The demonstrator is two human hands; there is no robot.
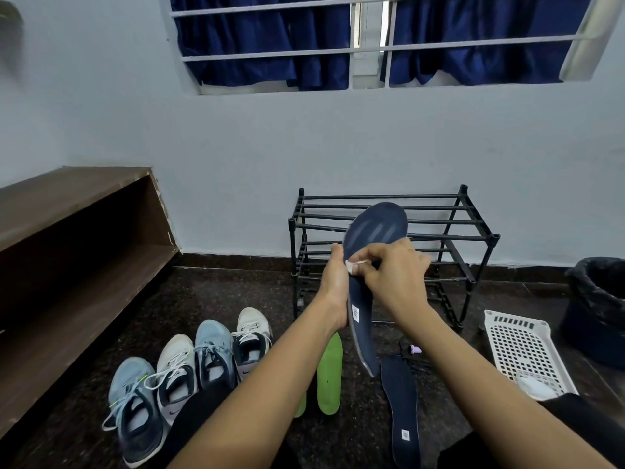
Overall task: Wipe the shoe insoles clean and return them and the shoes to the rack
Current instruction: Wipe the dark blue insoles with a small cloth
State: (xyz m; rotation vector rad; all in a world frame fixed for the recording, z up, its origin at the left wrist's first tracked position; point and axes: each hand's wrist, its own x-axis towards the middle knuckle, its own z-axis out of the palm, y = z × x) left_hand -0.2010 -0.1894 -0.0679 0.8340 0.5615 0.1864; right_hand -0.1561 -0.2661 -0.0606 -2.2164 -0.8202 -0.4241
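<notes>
Swoosh logo [173, 413] on white shoe [176, 363]

We are in a home. We see curtains [257, 38] behind a barred window [363, 35], a rack [449, 236], shoes [189, 370] on the floor [236, 292] and a bin [598, 299].

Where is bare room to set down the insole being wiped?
The black metal rack shows bare bars on its tiers, though the held dark blue insole hides part. Dark floor between the brown wooden bench and rack is bare. Crowded: nearer floor, with four sneakers, green insoles, a second blue insole and white perforated basket.
</notes>
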